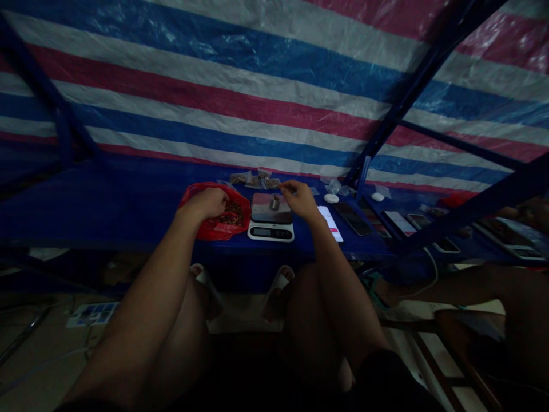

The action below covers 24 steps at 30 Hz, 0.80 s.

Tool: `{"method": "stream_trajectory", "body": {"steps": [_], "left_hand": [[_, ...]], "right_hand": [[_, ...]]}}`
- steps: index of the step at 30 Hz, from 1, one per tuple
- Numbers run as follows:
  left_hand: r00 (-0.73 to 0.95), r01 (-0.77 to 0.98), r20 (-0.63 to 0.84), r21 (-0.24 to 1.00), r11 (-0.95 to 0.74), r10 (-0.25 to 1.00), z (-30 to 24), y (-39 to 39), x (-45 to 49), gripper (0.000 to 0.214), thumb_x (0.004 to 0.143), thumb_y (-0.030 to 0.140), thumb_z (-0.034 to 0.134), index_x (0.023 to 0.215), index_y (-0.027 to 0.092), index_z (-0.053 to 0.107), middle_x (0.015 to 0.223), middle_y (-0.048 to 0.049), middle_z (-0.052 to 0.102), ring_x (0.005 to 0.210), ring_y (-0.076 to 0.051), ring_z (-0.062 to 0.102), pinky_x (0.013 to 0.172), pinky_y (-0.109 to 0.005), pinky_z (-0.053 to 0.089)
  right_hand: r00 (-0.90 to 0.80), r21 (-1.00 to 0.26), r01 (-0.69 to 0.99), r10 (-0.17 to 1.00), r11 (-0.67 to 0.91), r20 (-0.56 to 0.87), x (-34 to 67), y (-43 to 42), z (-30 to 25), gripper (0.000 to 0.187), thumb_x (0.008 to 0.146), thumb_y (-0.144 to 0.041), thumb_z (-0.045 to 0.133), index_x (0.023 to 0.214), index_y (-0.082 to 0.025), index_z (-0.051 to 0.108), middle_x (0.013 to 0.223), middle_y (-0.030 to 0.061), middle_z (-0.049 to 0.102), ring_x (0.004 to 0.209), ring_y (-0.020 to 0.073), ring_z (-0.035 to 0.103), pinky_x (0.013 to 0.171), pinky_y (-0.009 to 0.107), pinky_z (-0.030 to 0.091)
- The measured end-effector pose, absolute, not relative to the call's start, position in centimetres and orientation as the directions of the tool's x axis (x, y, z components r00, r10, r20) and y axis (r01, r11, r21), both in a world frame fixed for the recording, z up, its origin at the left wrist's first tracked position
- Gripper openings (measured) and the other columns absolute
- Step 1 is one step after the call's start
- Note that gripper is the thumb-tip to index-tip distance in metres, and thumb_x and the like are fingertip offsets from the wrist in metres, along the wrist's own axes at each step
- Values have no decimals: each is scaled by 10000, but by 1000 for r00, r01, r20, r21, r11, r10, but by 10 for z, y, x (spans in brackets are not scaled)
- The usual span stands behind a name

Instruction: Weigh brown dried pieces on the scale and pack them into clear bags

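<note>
My left hand (209,202) is curled inside a red plastic bag (214,226) of small brown pieces, fingers closed among them. A white digital scale (271,222) stands just right of the bag, with a small container (274,201) on its platform. My right hand (299,197) hovers at the scale's far right corner, fingers pinched together; what they hold is too small to make out. Small clear packets (256,179) of brown bits lie behind the scale.
All of this rests on a low blue table (128,206). Several phones (352,217) and a white card (330,223) lie to the right, with two white round lids beyond. A striped tarp hangs behind. Blue metal bars cross the right side. Another person's legs show at right.
</note>
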State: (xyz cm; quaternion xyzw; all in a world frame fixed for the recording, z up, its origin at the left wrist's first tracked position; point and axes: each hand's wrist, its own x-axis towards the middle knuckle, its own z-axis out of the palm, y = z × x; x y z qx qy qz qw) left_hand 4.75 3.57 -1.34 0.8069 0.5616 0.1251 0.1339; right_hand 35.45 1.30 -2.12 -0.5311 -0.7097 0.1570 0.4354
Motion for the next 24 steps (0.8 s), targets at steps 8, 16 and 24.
{"method": "stream_trajectory", "body": {"steps": [8,16,24], "left_hand": [[332,869,68,366,-334,941,-14,25,83,217,847,435,829,895,223,836,887,-104,837,901,-268,785,822,-290,556],[339,846,22,430,-315,940,-17,31,78,151,811,328,847,937,246,862,891,-75,857,861,-233,788,809,-261,557],[319,873,73,365,-323,945,-7,32,66,204,875,152,704,923,229,887,985,-80,873,858,-238,801,768,-276,564]], "right_hand": [[-61,-689,610,890,392,452,350,13,-22,236,949,-223,623,1047,-177,833,1007,98,837,902,261,747,900,410,578],[-81,-693,607,898,389,433,352,12,-22,236,956,-229,626,1065,-169,827,998,102,835,881,258,749,871,402,577],[-67,-707,594,899,384,433,351,11,-21,240,943,-200,604,1041,-178,823,1022,88,845,919,248,755,895,385,583]]}}
